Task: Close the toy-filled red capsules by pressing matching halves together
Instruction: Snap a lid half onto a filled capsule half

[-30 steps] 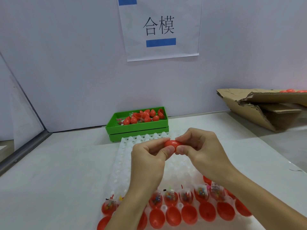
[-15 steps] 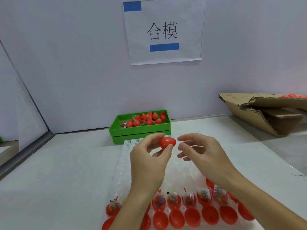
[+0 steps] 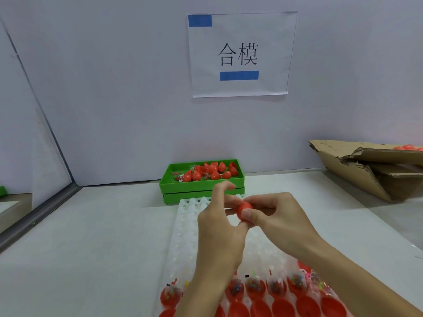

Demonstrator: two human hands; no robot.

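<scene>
A closed red capsule (image 3: 243,209) is held above the white egg-style tray (image 3: 187,227). My right hand (image 3: 277,218) pinches it between thumb and fingertips. My left hand (image 3: 219,227) touches it from the left with thumb and fingers, the index finger raised. At the tray's near end stands a row of open red capsule halves (image 3: 256,288) with small bagged toys in them, and in front of those a row of empty red halves (image 3: 282,307).
A green bin (image 3: 202,186) with loose red capsule halves and toy packets sits at the back by the wall. A torn cardboard box (image 3: 375,170) with red capsules inside lies at the right. A metal rail (image 3: 39,213) borders the table's left.
One second ago both hands pressed the capsule. Half a second ago only my left hand held it, the right hand apart. Now my right hand pinches it again.
</scene>
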